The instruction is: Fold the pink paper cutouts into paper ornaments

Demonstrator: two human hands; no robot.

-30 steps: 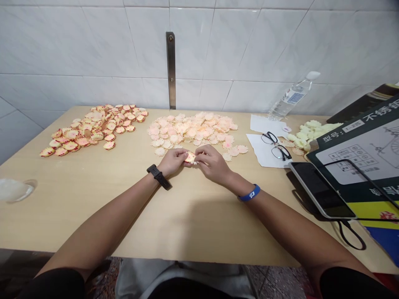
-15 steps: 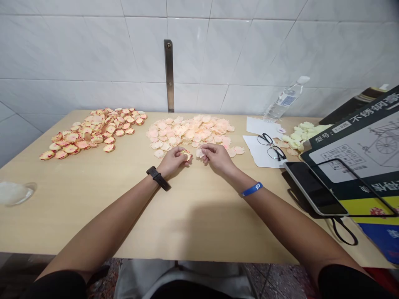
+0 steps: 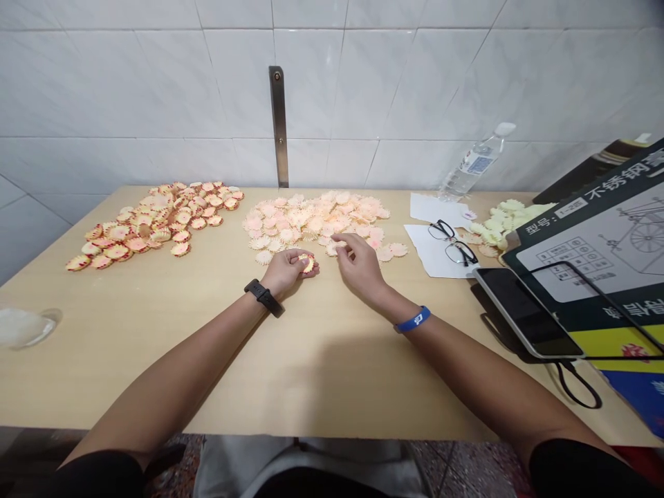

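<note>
My left hand [image 3: 288,271] pinches a small flower-shaped piece [image 3: 308,263] with a scalloped red-and-yellow edge between thumb and fingers. Just to its right, my right hand [image 3: 359,266] hovers at the near edge of a pile of pale pink flower-shaped pieces [image 3: 316,218]. Its index finger and thumb are apart, and I see nothing between them. The curled lower fingers are partly hidden. At the back left lies another pile of flower-shaped pieces [image 3: 155,218], these with red-tinged edges.
On the right are eyeglasses [image 3: 452,242] on white paper [image 3: 436,266], a water bottle [image 3: 474,166], pale green pieces [image 3: 511,218], a phone [image 3: 529,311] on a stand and a printed box [image 3: 591,242]. A clear container [image 3: 25,326] sits at the left edge.
The pinch of my right hand has opened, and the pale piece at its fingertips is out of its grip. My left hand has turned its piece, showing more of the face.
</note>
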